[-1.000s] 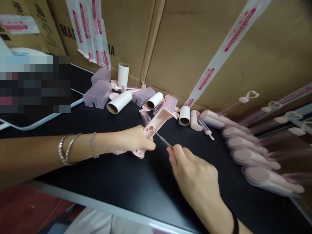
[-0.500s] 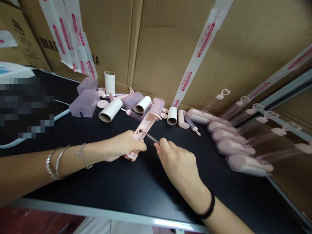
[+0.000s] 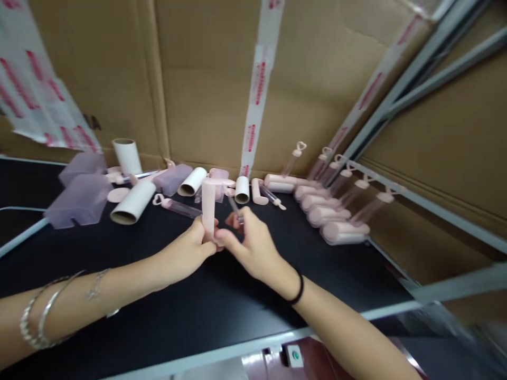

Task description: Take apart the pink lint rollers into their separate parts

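Note:
In the head view my left hand is closed round the lower end of a pale pink plastic bracket-shaped part, held upright above the table. My right hand grips a slim metal hand tool pointing up and away from me; blur hides its exact kind. The right thumb reaches to the base of the pink part, while the tool's tip stands apart from it. Behind my hands lie a clear tube with a heart-shaped handle and a short white cardboard tube.
Translucent purple covers and more white tubes lie at the left and back. Several assembled pink pieces with heart-topped tubes stand in a row at the right. Cardboard walls the back; a metal frame bar crosses the right.
The view has swung to the right. The pink part has turned from slanted to upright, and the tool has come out of its hole. My right thumb has come to the part's base.

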The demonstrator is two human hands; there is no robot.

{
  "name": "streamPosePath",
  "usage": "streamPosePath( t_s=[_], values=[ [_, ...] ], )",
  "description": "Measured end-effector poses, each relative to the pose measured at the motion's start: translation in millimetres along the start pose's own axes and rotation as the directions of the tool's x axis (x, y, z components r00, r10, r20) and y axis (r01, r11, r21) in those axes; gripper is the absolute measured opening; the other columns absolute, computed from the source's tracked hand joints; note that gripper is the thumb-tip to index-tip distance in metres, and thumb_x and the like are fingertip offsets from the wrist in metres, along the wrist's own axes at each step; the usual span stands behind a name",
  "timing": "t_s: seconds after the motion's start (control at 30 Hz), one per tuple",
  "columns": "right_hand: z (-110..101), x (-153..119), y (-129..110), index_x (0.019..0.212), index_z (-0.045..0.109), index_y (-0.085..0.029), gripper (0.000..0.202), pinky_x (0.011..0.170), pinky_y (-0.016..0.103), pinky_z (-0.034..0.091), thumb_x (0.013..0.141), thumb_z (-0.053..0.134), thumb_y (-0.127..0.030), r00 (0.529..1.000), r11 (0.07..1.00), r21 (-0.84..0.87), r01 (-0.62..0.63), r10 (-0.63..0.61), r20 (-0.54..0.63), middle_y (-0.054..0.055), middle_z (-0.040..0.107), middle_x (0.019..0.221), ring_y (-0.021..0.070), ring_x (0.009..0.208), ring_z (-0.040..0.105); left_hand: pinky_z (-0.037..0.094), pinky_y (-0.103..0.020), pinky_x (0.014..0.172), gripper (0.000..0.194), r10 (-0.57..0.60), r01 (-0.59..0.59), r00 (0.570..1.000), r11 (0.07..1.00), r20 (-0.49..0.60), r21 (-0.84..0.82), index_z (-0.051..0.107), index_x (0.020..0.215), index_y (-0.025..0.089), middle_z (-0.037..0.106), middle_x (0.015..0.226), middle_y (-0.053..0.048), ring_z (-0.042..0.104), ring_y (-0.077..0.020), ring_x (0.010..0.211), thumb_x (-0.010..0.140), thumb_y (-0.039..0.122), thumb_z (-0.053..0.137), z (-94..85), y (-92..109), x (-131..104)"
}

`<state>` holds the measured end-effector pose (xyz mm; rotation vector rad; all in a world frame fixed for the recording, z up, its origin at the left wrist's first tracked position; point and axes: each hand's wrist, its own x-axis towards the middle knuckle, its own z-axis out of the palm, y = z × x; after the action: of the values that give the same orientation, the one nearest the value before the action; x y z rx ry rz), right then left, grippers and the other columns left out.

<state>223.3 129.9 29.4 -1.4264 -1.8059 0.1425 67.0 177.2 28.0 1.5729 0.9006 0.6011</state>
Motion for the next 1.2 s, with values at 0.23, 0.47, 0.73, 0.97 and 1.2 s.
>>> streamPosePath(
  t_s=[0.23, 0.47, 0.73, 0.97, 1.2],
  values=[
    [2.9, 9.9, 10.6, 0.075, 0.033, -0.023, 0.019, 0.065, 0.020, 0.041, 0.084, 0.046, -0.034, 0.953, 0.992, 0.119, -0.045, 0.079, -0.293, -0.004, 0.052, 0.073, 0.0088, 0.065, 0.050, 0.040, -0.037, 0.104, 0.053, 0.273, -0.343, 0.927, 0.895, 0.258, 0.284, 0.037, 0.129, 0.019, 0.050, 0.134, -0.012, 0.051, -0.0262, 0.122, 0.083, 0.042, 0.050, 12.6, 8.5, 35.2],
    [-12.4, 18.6, 26.5, 0.075, 0.033, -0.024, 0.018, 0.064, 0.025, 0.039, 0.082, 0.047, -0.033, 0.961, 0.969, 0.208, -0.132, 0.176, -0.211, -0.004, 0.048, 0.072, 0.0108, 0.064, 0.049, 0.032, -0.058, 0.104, 0.055, 0.593, -0.380, 0.779, 0.187, 0.204, 0.906, 0.049, 0.123, 0.018, 0.058, 0.125, -0.015, 0.042, -0.0413, 0.128, 0.081, 0.051, 0.033, -48.3, -43.8, 50.8],
    [2.9, 13.4, 35.7, 0.075, 0.033, -0.024, 0.025, 0.065, 0.027, 0.039, 0.079, 0.053, -0.036, 0.959, 0.983, 0.112, -0.148, 0.115, 0.261, -0.003, 0.053, 0.075, 0.0123, 0.064, 0.049, 0.040, -0.050, 0.096, 0.050, 0.433, -0.227, 0.874, -0.037, 0.221, 0.973, 0.060, 0.116, 0.007, 0.064, 0.112, -0.019, 0.057, -0.0354, 0.109, 0.089, 0.041, 0.034, -89.5, -42.3, 7.7],
    [8.2, 18.2, 43.0, 0.079, 0.039, -0.022, 0.020, 0.071, 0.026, 0.043, 0.087, 0.046, -0.039, 0.969, 0.967, 0.251, 0.042, -0.101, 0.225, 0.001, 0.062, 0.087, 0.0113, 0.073, 0.055, 0.030, -0.046, 0.108, 0.049, 0.540, -0.307, 0.800, -0.004, 0.260, 0.952, 0.045, 0.133, 0.008, 0.050, 0.136, -0.017, 0.042, -0.0313, 0.129, 0.091, 0.033, 0.039, -80.7, -43.8, 5.3],
    [-49.3, 37.2, 89.8, 0.061, 0.042, -0.021, 0.030, 0.056, 0.026, 0.031, 0.083, 0.048, -0.040, 0.930, 0.978, -0.077, -0.194, 0.159, -0.331, -0.004, 0.045, 0.055, 0.0114, 0.055, 0.042, 0.033, -0.046, 0.108, 0.038, 0.526, -0.608, 0.651, -0.071, 0.548, 0.791, 0.056, 0.124, 0.022, 0.054, 0.136, -0.005, 0.043, -0.0267, 0.130, 0.089, 0.031, 0.045, -77.6, -52.6, 13.9]
  ],
)
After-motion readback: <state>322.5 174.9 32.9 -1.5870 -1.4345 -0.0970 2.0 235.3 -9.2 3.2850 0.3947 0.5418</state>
